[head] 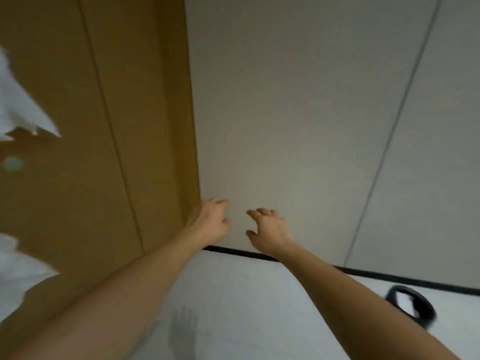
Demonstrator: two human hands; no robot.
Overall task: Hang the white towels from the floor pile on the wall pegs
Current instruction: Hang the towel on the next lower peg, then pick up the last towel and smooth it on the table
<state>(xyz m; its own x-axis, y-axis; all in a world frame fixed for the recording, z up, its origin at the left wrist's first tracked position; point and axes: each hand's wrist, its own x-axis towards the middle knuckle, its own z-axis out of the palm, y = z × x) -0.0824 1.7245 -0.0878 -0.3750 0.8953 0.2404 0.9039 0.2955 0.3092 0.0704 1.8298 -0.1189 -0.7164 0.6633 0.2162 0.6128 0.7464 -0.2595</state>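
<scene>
Brown wood panel [78, 178] w/ vertical grooves filled the left side, butting a grey wall [298, 113]. Black skirting strip [363, 272] ran along the wall's base above a pale floor [246, 307]. Black-rimmed bin [410, 306], blurred, sat on the floor at right, near the strip.

White towel [23, 110] looks like soft matt cloth; brown panel [78, 178] smooth, wood-like; grey wall [298, 113] matt; floor [246, 294] pale, smooth.

2 white towels [23, 107] at left edge — 2 hands [211, 220], 1 black bin [410, 306].
</scene>
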